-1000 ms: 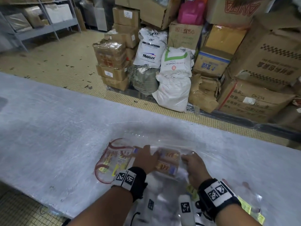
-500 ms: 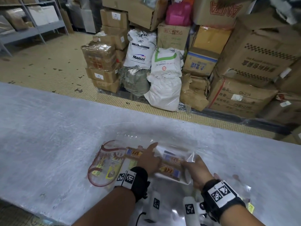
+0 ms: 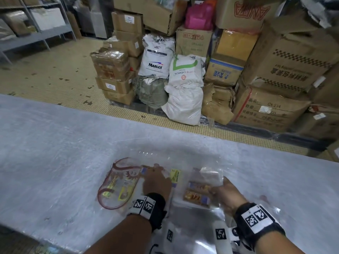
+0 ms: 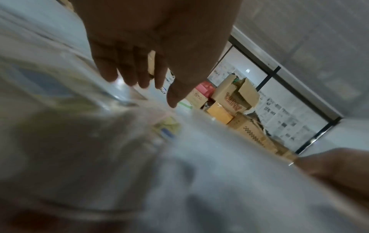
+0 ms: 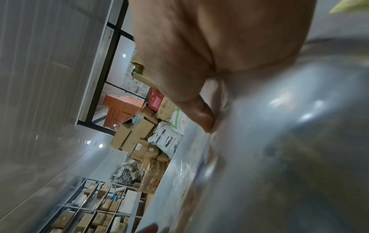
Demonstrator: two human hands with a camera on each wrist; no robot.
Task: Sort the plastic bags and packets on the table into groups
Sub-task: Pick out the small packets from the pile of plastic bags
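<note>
Currently separating: right hand (image 3: 224, 194) pinching orange snack packet (image 3: 197, 194); left hand (image 3: 156, 182) flat, fingers extended, pinning red-trimmed bags (image 3: 117, 184); advisable to slide clear without dragging film

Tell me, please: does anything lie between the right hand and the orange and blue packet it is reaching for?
Nothing visible does. The right hand already touches the right edge of the orange and blue packet on the table. Its grip looks like a pinch on the clear wrapper, though its fingers are mostly hidden.
</note>
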